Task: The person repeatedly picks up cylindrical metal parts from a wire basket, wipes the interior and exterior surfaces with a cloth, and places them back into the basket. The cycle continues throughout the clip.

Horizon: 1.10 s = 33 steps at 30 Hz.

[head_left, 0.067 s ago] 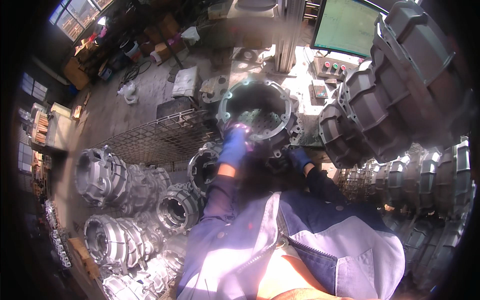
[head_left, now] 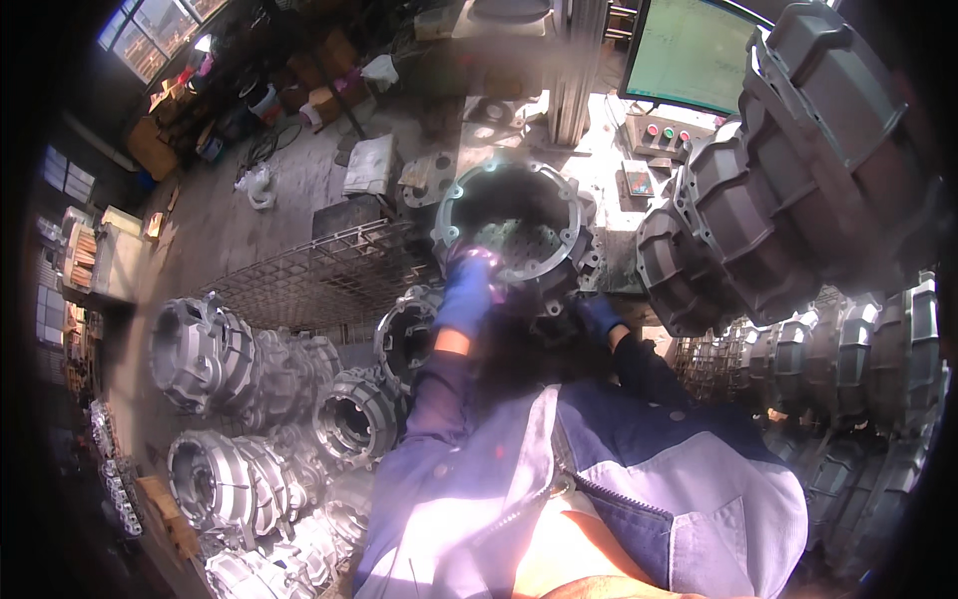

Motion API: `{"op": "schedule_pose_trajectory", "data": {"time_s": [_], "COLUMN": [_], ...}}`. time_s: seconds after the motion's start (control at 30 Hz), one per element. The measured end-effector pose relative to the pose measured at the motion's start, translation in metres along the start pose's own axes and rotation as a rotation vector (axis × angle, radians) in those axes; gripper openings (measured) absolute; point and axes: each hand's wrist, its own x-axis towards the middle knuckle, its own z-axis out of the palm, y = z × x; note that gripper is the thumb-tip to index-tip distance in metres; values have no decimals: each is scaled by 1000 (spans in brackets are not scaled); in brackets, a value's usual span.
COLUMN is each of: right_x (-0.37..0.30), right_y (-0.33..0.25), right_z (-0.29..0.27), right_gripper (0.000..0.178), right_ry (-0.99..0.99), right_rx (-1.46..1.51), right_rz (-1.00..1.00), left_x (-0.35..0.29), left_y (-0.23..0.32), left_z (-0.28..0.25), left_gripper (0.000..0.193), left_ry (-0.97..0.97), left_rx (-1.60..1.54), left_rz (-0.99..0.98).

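A round cast-metal housing (head_left: pixel 451 208) with a bolt-hole flange stands on the bench in front of me, its open end facing up. Blue-gloved, my left hand (head_left: pixel 467 292) is closed over the near left part of its rim; glare blurs the fingertips. My right hand (head_left: pixel 599 313), also in a blue glove, is low at the near right side of the housing. Shadow hides its fingers, so whether it grips anything does not show. Through the housing's opening a perforated surface is visible.
Large stacked housings (head_left: pixel 718 215) rise close on my right. More castings (head_left: pixel 205 349) fill the lower left, beside a wire mesh cage (head_left: pixel 309 275). Behind the bench are a control box with coloured buttons (head_left: pixel 667 134), a screen (head_left: pixel 689 55) and a metal column (head_left: pixel 573 75).
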Motion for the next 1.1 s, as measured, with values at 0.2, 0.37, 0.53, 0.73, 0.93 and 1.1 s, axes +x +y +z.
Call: {"op": "schedule_pose_trajectory", "data": {"time_s": [0.2,0.37,0.53,0.73,0.93,1.1], "right_x": [50,140,225,242,195,125], "right_y": [-13,-34,-5,15,-17,-17], "right_z": [-47,-95,-123,-133,-119,-81], "right_gripper": [27,66,72,59,51,46], "right_ry": [726,614,568,519,671,815], "right_rx": [-278,-882,-909,-1057,-714,-301], "right_rz": [-307,-156,275,258,63,-335], "left_x": [-6,11,6,-14,-7,-1], "left_y": [-1,-13,-10,17,10,-1], "left_z": [-4,4,3,3,6,11], "left_gripper": [21,13,14,16,20,20], "left_ry": [-29,-126,-95,16,-29,-24], "left_rx": [509,380,243,-146,-200,-111], "left_rz": [416,170,163,-190,-291,-54]}}
